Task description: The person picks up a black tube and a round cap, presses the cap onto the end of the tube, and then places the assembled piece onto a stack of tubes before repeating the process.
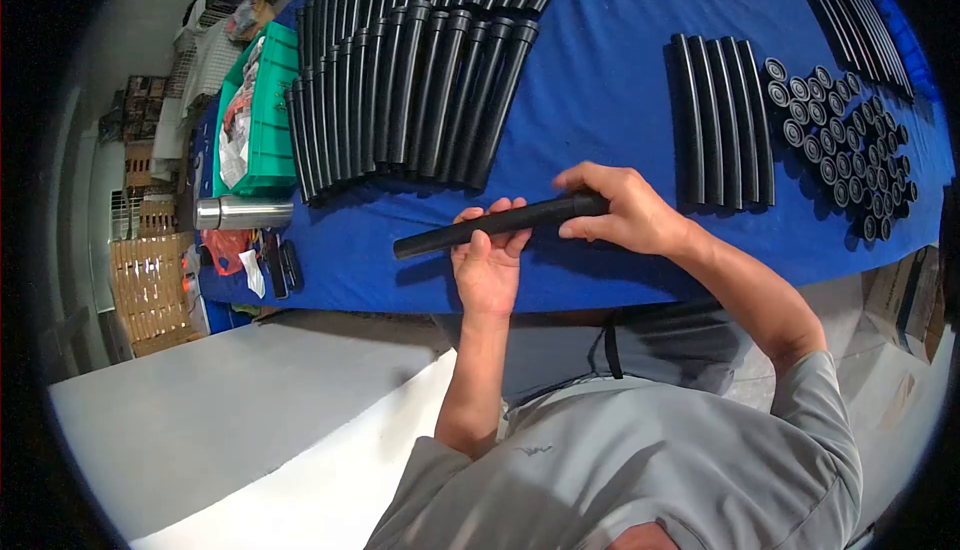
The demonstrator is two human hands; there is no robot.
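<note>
A black plastic tube (470, 234) lies almost level across my two hands, over the front part of the blue cloth. My left hand (489, 268) supports it from below, palm up, with the thumb along the near side and fingers curled behind it. At the tube's thicker right end, which carries a black collar or cap (582, 207), my right hand (640, 212) has its thumb and fingers closed around it. Part of that end is hidden by the right fingers. The tube's narrower left end points free past my left hand.
Rows of capped black tubes (430, 100) cover the back left. Several plain tubes (722, 125) and a group of round black caps (840, 150) lie right, with more tubes (840, 10) behind. A green bin (272, 115) and steel flask (245, 213) stand left.
</note>
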